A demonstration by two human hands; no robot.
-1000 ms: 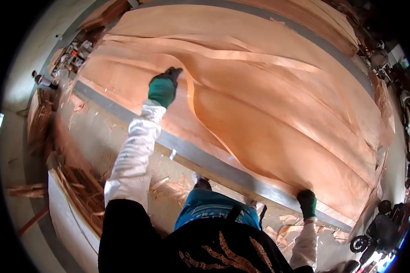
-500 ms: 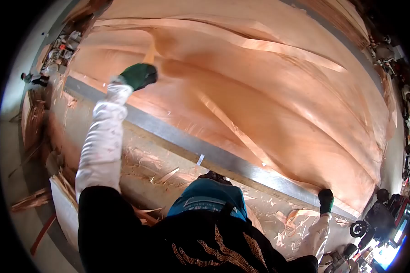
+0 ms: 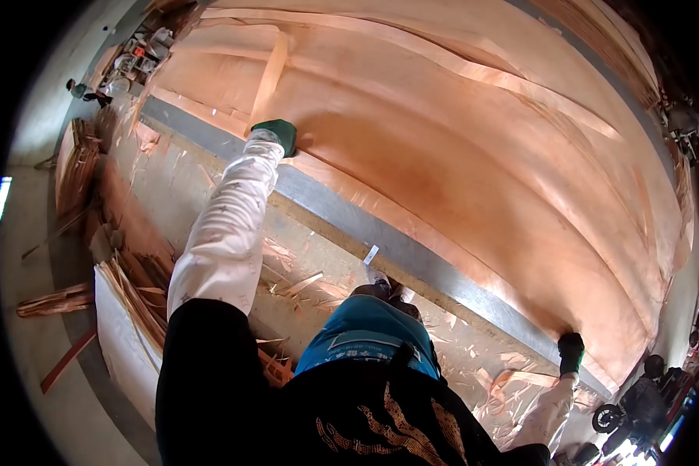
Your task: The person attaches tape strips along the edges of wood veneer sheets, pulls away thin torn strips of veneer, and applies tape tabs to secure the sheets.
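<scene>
One wide wood sheet lies on the surface, its long near edge slanting from the left hand to the right hand, the one closer to its right end. From here, I can't tell whether either hand's fingers are closed.

A broad sheet spreads over the middle and right of the frame, with a narrow strip near its left end, in the upper left. Along its near side a table edge slants from upper left to lower right. Before that edge, scraps lie on the floor. A stack of offcuts lies at left, a panel below it; a wheel stands lower right.
</scene>
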